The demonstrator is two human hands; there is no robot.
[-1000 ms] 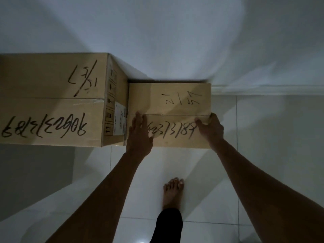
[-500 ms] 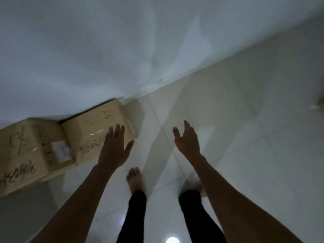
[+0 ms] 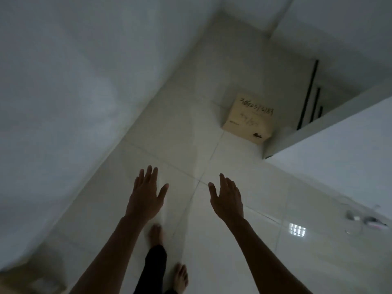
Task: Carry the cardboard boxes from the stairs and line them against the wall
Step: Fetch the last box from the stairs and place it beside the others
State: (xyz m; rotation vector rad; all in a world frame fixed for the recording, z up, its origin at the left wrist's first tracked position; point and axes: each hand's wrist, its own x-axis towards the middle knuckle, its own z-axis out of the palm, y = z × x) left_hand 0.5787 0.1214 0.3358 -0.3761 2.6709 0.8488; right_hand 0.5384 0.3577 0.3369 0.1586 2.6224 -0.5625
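A cardboard box (image 3: 249, 118) with black handwritten numbers stands on the white tiled floor ahead, beside the corner of a low white wall. My left hand (image 3: 146, 194) and my right hand (image 3: 228, 198) are both held out in front of me, fingers spread, holding nothing, well short of that box. A blurred corner of the boxes set against the wall (image 3: 31, 279) shows at the bottom left edge.
A white wall (image 3: 74, 92) runs along the left. A low white wall (image 3: 328, 149) and black stair railing bars (image 3: 308, 92) lie to the right of the box. Small objects (image 3: 364, 220) lie on the floor at far right. My bare feet stand on glossy tiles.
My hands have let go of the small box against the wall. The view has swung right, away from the lined boxes, and another box by the stairs has come into sight.
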